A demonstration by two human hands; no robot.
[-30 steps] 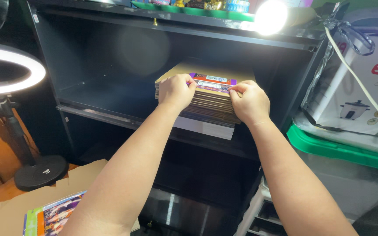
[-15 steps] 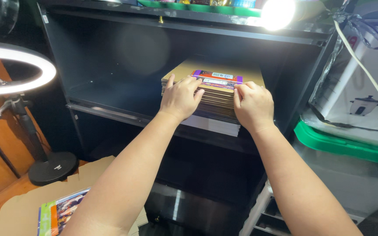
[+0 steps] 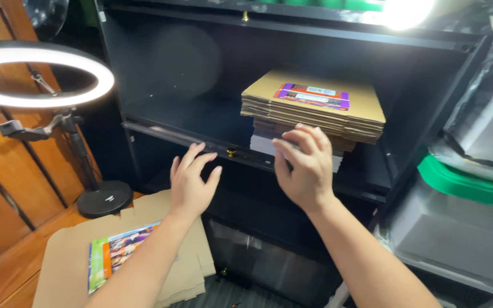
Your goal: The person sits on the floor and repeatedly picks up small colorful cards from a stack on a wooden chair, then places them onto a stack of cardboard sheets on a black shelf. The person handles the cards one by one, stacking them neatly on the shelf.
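While my right hand (image 3: 305, 171) hovers open just before the stack of flattened cardboard boxes (image 3: 315, 111), gripping nothing, my left hand (image 3: 192, 179) hangs spread and empty near the shelf edge (image 3: 178, 136). That stack sits inside the black cabinet (image 3: 429, 102) (a purple label on top). Another flattened box (image 3: 75, 259) lies on the floor.

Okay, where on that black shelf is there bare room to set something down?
Bare shelf board lies between the cabinet's left wall and the stack of flat cardboard. The right half is crowded by that stack.
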